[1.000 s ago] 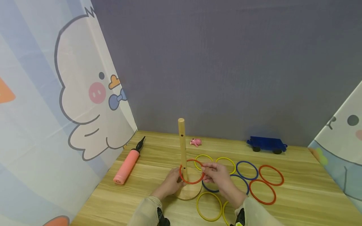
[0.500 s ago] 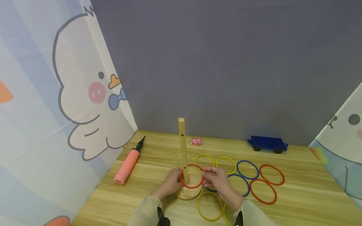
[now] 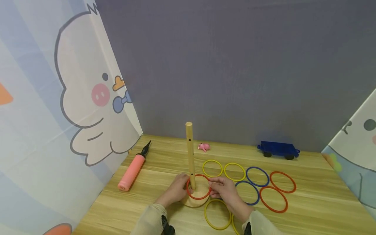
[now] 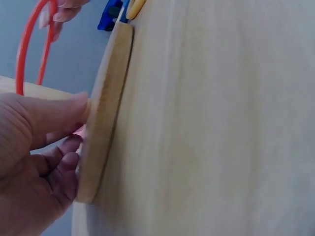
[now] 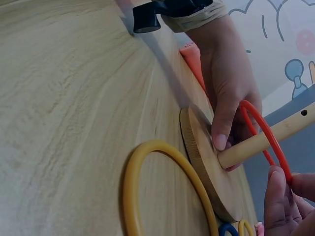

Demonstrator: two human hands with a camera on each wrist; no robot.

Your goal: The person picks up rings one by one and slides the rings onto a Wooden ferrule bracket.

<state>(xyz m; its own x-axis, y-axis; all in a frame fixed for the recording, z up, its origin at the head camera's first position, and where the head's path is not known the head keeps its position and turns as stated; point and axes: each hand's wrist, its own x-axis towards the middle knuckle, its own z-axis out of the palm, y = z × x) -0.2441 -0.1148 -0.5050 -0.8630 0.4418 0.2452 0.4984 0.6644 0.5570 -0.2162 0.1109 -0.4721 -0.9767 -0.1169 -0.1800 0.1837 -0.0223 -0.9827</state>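
A wooden stand has an upright post [image 3: 190, 150] on a round base [image 3: 192, 204]. My left hand [image 3: 176, 190] grips the stand at the foot of the post; in the left wrist view its thumb lies near the base's face, fingers curled on the other side. A red ring [image 5: 268, 130] encircles the lower post, held above the base. My right hand [image 3: 227, 192] pinches that ring's right side between thumb and fingers, as the right wrist view also shows.
Beside the base lie a yellow ring [image 5: 130, 191] and several more yellow, blue and red rings, spreading right. A pink hand pump [image 3: 131, 172] lies at left. Near the back wall are a small pink toy [image 3: 204, 147] and a blue toy wagon [image 3: 277, 149].
My right hand has lowered the red ring along the post, closer to the base. The left hand keeps its place at the post's foot.
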